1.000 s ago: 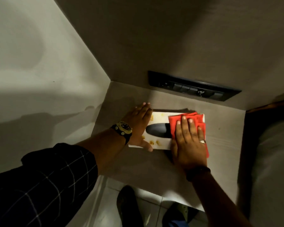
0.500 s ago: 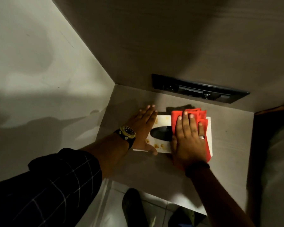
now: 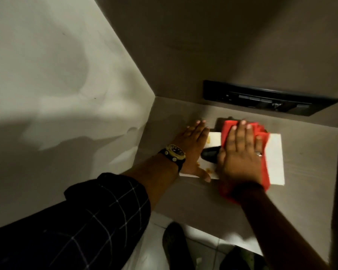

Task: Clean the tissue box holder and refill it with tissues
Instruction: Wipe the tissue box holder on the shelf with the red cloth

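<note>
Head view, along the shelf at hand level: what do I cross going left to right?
Black-and-gold wristwatch → flat left hand → dark oval slot of the white tissue box holder → right hand pressing the red cloth → holder's bare white right end.

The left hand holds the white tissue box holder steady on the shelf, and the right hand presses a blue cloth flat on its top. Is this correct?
One detail is wrong: the cloth is red, not blue, as the head view shows. The rest stands: the left hand steadies the white tissue box holder on the shelf, and the right hand presses the cloth flat on its top.
</note>
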{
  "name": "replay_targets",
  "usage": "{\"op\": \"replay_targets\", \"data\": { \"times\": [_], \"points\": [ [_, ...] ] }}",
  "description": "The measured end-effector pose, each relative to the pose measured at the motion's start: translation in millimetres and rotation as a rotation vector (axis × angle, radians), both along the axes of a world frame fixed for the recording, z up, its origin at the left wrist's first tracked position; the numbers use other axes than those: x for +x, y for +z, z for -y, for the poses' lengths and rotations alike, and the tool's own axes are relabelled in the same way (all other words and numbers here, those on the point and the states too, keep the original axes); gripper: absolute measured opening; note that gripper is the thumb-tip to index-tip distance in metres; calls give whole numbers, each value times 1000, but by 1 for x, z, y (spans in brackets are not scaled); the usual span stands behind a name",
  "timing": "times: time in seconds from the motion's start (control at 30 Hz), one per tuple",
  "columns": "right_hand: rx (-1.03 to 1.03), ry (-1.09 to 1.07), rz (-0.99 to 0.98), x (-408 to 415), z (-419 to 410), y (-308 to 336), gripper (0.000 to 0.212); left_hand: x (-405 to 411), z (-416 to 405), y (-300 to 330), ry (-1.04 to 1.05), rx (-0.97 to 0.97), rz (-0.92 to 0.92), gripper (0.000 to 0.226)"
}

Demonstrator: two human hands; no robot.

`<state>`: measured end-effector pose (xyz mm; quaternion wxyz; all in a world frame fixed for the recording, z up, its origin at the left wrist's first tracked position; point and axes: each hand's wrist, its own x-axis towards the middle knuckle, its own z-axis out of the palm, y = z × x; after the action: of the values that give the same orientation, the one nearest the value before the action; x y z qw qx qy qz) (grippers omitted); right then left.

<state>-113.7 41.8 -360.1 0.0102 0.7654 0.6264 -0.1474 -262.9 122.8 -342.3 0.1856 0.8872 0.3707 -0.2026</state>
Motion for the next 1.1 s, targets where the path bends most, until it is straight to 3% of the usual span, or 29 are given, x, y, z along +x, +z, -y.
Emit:
{"op": "replay_targets", "data": {
  "times": [0.17,0.33,0.53,0.77,0.87,0.97,1.1],
  "points": [
    [-22,114,5,35,49,-4,67,-1,0,-3,-5,3,-10,145],
    [57,-52,44,66,25,-10,73,1,1,-8,8,25,10,145],
    [55,-212,76,39,-8,-8,73,1,1,-10,17,20,10,146],
    [17,159,14,8,31,-9,68,2,1,-10,36,9,10,144],
    [33,187,23,38,41,-9,66,2,0,-11,26,14,-1,144],
    [75,106,31,64,36,-11,69,2,1,-12,23,16,-7,145],
    [93,-159,52,54,17,-13,71,0,0,-13,19,41,5,145]
  ]
}}
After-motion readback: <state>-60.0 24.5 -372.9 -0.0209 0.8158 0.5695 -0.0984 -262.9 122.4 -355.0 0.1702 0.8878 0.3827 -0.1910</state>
